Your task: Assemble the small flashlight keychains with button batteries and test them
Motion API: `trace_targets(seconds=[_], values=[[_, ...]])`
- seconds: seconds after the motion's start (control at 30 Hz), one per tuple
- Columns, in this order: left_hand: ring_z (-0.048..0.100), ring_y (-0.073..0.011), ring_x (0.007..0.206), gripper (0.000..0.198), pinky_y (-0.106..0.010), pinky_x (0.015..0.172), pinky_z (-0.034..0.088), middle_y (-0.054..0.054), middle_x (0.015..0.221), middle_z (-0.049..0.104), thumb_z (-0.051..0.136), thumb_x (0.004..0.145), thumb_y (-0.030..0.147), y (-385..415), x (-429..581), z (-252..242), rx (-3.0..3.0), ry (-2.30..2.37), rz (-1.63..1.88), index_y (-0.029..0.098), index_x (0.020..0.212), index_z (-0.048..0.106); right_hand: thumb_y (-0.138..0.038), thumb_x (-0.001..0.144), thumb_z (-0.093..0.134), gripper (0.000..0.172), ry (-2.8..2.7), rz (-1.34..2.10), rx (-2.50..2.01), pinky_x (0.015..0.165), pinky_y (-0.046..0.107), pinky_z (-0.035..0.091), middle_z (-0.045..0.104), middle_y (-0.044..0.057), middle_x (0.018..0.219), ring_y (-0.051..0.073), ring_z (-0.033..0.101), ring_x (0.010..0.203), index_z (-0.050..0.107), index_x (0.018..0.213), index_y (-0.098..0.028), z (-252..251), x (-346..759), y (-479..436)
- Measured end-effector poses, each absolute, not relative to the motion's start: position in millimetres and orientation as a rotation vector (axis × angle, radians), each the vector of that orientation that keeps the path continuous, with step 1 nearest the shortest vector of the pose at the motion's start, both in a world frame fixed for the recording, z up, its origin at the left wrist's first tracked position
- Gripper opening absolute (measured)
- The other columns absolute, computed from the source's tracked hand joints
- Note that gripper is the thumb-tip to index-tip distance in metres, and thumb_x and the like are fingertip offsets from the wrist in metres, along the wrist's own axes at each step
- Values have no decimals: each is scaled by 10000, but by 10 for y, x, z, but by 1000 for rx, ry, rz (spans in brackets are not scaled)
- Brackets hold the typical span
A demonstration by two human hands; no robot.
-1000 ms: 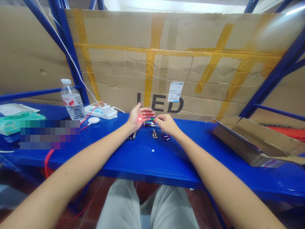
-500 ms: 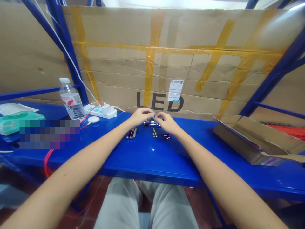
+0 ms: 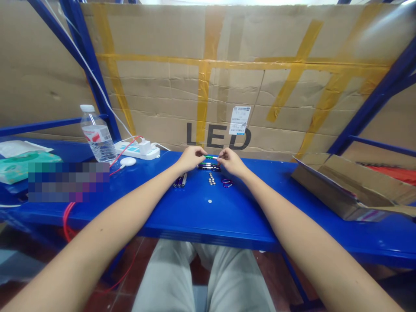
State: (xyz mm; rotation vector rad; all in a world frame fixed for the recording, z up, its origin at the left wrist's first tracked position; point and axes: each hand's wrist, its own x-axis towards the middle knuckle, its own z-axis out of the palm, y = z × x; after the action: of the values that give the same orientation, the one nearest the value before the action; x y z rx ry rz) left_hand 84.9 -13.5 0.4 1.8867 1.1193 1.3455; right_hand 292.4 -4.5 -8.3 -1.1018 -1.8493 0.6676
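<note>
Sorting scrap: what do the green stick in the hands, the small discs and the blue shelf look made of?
Green stick: glossy, metal or plastic; too small to tell. Discs: bare silvery metal, by their glint. Shelf: painted sheet metal, probably; smooth blue coat with soft reflections.

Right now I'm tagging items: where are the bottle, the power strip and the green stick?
bottle (image 3: 94,135), head view, label
power strip (image 3: 130,150), head view, top face
green stick (image 3: 210,156), head view, middle
</note>
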Motion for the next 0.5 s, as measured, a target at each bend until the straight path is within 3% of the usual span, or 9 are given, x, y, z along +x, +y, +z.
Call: trace_targets(seconds=[0.1,0.2,0.33,0.5], values=[[618,-202,769,166,-355,837,467,-44,773,706,699,651,59,-61,847,-18,1950,1204,1366,187,746,747,-206,755,648,89,-1921,430,-1193,810,333,469,669,44,850,190,607,838,567,779,-179,-87,2920,55],[603,-205,759,155,-365,860,466,-36,738,690,712,637,59,0,810,-29,1967,1220,1394,199,699,734,-170,789,634,39,-2005,277,-1264,868,343,459,698,89,945,212,613,923,665,806,-155,-90,2892,119],[601,-218,802,172,-383,926,448,-31,704,668,725,616,44,73,751,-45,1920,1190,1418,215,623,717,-99,838,563,215,-2161,167,-1260,898,339,456,712,128,1016,230,626,966,759,920,-134,-115,2865,169],[632,-225,829,173,-395,950,460,-38,729,687,712,649,61,161,752,-95,1989,1279,1382,230,612,722,-99,876,537,273,-2232,48,-1277,893,333,454,717,140,1027,242,629,960,790,975,-134,-166,2877,208]])
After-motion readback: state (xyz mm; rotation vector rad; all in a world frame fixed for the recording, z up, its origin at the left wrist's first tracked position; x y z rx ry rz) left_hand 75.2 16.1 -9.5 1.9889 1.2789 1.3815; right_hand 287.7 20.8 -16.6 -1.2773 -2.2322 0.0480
